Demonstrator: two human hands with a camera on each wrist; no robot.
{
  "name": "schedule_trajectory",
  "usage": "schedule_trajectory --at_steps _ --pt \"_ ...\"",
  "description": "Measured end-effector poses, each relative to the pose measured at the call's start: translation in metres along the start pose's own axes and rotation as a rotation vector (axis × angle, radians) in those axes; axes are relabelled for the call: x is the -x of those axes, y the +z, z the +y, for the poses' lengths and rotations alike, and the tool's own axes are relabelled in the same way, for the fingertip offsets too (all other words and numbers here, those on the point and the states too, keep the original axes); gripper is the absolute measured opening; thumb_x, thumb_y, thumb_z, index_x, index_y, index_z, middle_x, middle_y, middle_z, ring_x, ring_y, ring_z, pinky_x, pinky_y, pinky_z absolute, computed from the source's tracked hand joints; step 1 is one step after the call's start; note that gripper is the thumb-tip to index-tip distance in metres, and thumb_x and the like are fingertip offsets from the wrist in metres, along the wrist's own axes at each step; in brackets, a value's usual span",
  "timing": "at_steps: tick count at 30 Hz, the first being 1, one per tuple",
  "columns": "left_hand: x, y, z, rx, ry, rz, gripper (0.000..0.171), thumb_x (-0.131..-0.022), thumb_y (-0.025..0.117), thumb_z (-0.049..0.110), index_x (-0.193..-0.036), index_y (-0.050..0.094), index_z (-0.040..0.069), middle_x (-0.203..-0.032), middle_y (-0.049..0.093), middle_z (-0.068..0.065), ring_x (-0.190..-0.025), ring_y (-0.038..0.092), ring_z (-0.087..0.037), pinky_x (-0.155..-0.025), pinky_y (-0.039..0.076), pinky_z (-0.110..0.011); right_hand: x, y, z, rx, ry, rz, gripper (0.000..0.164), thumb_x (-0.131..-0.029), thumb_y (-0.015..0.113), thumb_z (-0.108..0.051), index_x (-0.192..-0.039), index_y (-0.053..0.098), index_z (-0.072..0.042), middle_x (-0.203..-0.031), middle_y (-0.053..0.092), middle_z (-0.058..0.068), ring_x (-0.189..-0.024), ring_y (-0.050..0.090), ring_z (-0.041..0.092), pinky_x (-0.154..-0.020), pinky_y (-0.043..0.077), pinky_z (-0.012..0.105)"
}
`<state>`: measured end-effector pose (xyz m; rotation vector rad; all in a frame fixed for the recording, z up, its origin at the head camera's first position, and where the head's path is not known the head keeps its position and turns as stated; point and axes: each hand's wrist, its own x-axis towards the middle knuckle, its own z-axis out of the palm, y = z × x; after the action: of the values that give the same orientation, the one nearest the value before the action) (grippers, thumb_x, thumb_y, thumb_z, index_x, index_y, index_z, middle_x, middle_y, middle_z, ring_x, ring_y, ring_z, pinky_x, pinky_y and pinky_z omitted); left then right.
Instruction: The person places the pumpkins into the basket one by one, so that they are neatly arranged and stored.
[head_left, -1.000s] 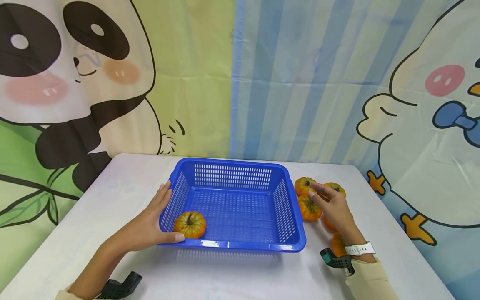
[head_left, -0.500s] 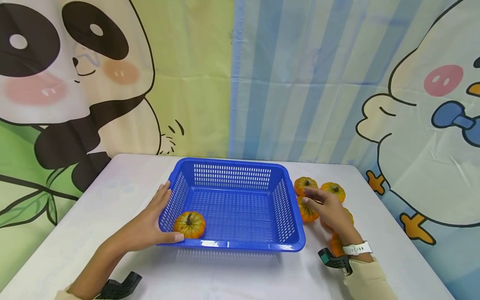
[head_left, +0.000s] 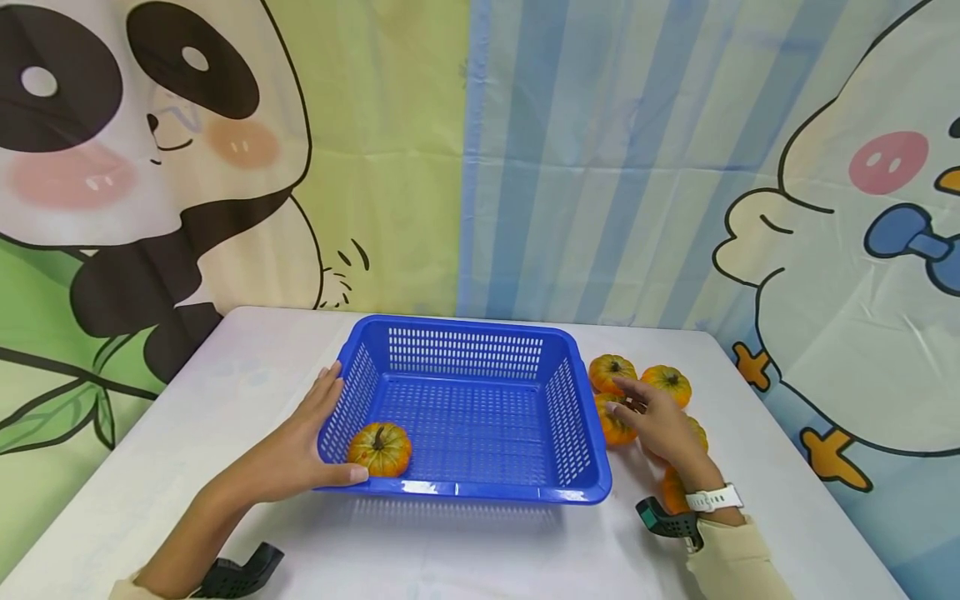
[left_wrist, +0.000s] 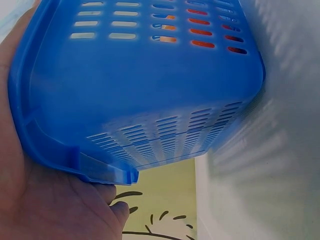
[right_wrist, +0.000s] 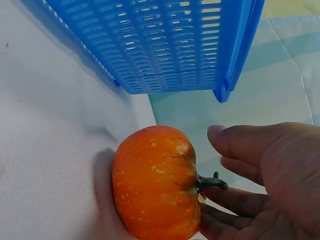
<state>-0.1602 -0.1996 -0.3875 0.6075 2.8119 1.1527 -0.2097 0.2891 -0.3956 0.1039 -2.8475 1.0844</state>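
Note:
My left hand (head_left: pixel 307 442) rests against the near left corner of a blue plastic basket (head_left: pixel 480 490), thumb on the front rim and fingers stretched along the left rim. Inside that corner sits a small orange-yellow pumpkin (head_left: pixel 380 449). My right hand (head_left: pixel 663 422) is over a pumpkin (head_left: pixel 613 421) just right of the basket. In the right wrist view this orange pumpkin (right_wrist: pixel 155 185) stands on the table with its dark curved stem up. Thumb and fingers stand apart around the stem, the thumb away from it.
Several more pumpkins lie right of the basket, with one pumpkin (head_left: pixel 612 372) by its far right side, another pumpkin (head_left: pixel 667 383) farther right, and others partly behind my right hand and wrist. The white table (head_left: pixel 450 550) ends at a cartoon-printed curtain (head_left: pixel 540 208).
My right hand has drawn slightly back and left, from between the far pumpkins to above the nearer one beside the basket. Left hand and basket stay put.

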Motion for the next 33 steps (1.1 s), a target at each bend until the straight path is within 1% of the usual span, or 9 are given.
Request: schedule_trajectory --at_steps 7,12,14,16,19,21,25,29,33 --pt "0.0008 -0.0001 0.0006 0.000 -0.004 -0.001 0.122 -0.073 0.081 0.048 -0.155 0.002 0.001 -0.162 -0.014 -0.005 -0.146 -0.010 -0.036 -0.103 0.014 -0.073 -0.0011 -0.0006 0.0015 -0.032 0.005 -0.028 0.047 -0.095 0.065 -0.016 -0.138 0.052 0.001 -0.131 0.057 0.022 -0.119 0.055 0.042 -0.097 0.045 0.051" --pt "0.0007 0.0000 0.0001 0.002 -0.006 0.000 0.122 -0.073 0.081 0.048 -0.155 0.002 0.002 -0.161 -0.014 -0.005 -0.146 -0.009 -0.036 -0.103 0.013 -0.073 -0.0018 0.0001 0.0035 0.100 -0.026 -0.012 0.049 -0.095 0.066 -0.018 -0.137 0.052 0.002 -0.130 0.057 0.025 -0.119 0.054 0.045 -0.095 0.045 0.054" --pt "0.0004 0.0001 -0.0004 0.000 -0.004 0.001 0.122 -0.073 0.081 0.048 -0.155 0.002 0.002 -0.161 -0.014 -0.005 -0.146 -0.009 -0.036 -0.103 0.013 -0.073 -0.0023 0.0006 0.0038 0.153 -0.020 -0.016 0.051 -0.094 0.067 -0.021 -0.137 0.053 0.002 -0.121 0.061 0.024 -0.107 0.060 0.042 -0.089 0.052 0.050" --pt "0.0001 0.0001 -0.0011 -0.001 -0.001 0.002 0.122 -0.074 0.081 0.048 -0.155 0.002 0.002 -0.161 -0.014 -0.004 -0.146 -0.010 -0.036 -0.103 0.013 -0.073 -0.0032 0.0010 0.0041 0.171 -0.005 -0.032 0.052 -0.093 0.068 -0.023 -0.136 0.053 0.003 -0.110 0.064 0.020 -0.091 0.062 0.034 -0.079 0.055 0.042" --pt "-0.0001 -0.0001 -0.0015 0.000 -0.001 0.001 0.122 -0.074 0.080 0.048 -0.155 0.001 0.003 -0.161 -0.014 -0.004 -0.146 -0.010 -0.035 -0.103 0.013 -0.073 -0.0040 0.0020 0.0051 0.180 0.026 -0.062 0.055 -0.092 0.069 -0.028 -0.135 0.054 0.002 -0.099 0.063 0.014 -0.079 0.055 0.024 -0.069 0.052 0.036" --pt "0.0002 -0.0003 -0.0014 0.000 -0.003 0.000 0.122 -0.074 0.080 0.048 -0.155 0.001 0.003 -0.161 -0.014 -0.004 -0.146 -0.010 -0.035 -0.103 0.013 -0.073 -0.0042 0.0026 0.0062 0.168 0.038 -0.081 0.056 -0.091 0.069 -0.030 -0.135 0.054 0.002 -0.096 0.062 0.012 -0.075 0.054 0.022 -0.067 0.049 0.034" --pt "0.0008 -0.0004 -0.0012 0.001 -0.003 0.002 0.122 -0.074 0.080 0.048 -0.155 0.001 0.003 -0.161 -0.014 -0.004 -0.146 -0.009 -0.036 -0.103 0.013 -0.073 -0.0044 0.0039 0.0085 0.147 0.049 -0.102 0.057 -0.091 0.070 -0.031 -0.134 0.055 0.003 -0.086 0.058 0.008 -0.071 0.052 0.021 -0.062 0.044 0.031" --pt "0.0007 0.0000 -0.0011 0.002 -0.002 0.002 0.122 -0.073 0.080 0.048 -0.155 0.001 0.003 -0.162 -0.014 -0.004 -0.146 -0.009 -0.036 -0.103 0.013 -0.074 -0.0043 0.0041 0.0091 0.137 0.046 -0.095 0.057 -0.090 0.070 -0.031 -0.133 0.056 0.003 -0.087 0.060 0.008 -0.075 0.053 0.022 -0.064 0.046 0.031" --pt "0.0006 -0.0001 -0.0007 0.002 -0.002 0.002 0.122 -0.073 0.080 0.048 -0.155 0.002 0.003 -0.162 -0.014 -0.004 -0.146 -0.010 -0.035 -0.103 0.013 -0.074 -0.0031 0.0031 0.0082 0.140 0.042 -0.074 0.057 -0.091 0.070 -0.033 -0.133 0.057 0.003 -0.097 0.065 0.012 -0.082 0.057 0.025 -0.070 0.052 0.036"
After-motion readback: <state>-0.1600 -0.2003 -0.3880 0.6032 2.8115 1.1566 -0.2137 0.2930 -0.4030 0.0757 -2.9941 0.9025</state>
